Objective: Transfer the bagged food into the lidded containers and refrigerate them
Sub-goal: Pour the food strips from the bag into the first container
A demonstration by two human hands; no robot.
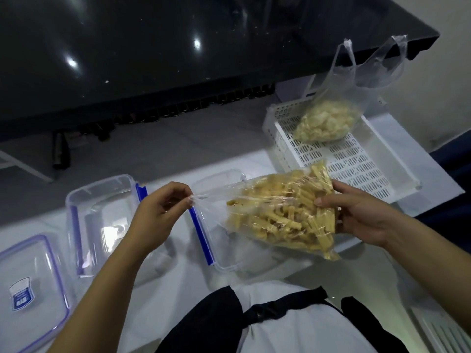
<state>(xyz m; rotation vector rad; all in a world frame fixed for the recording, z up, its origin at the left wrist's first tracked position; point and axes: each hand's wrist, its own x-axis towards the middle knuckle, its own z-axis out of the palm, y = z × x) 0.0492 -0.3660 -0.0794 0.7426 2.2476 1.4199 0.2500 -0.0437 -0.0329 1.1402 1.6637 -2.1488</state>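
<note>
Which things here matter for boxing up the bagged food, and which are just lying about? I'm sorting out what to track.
Part of the job:
bag of yellow sticks, held by left hand and right hand
open container beneath it
second open container
lid
bag of pale chips

Lying about:
white slotted tray under that bag
dark table

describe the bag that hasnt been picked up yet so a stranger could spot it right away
Look to the white slotted tray at the far right of the pale counter. The clear handled bag sits in its far corner, holding pale flaky pieces, unlike the held bag of yellow sticks.
</note>
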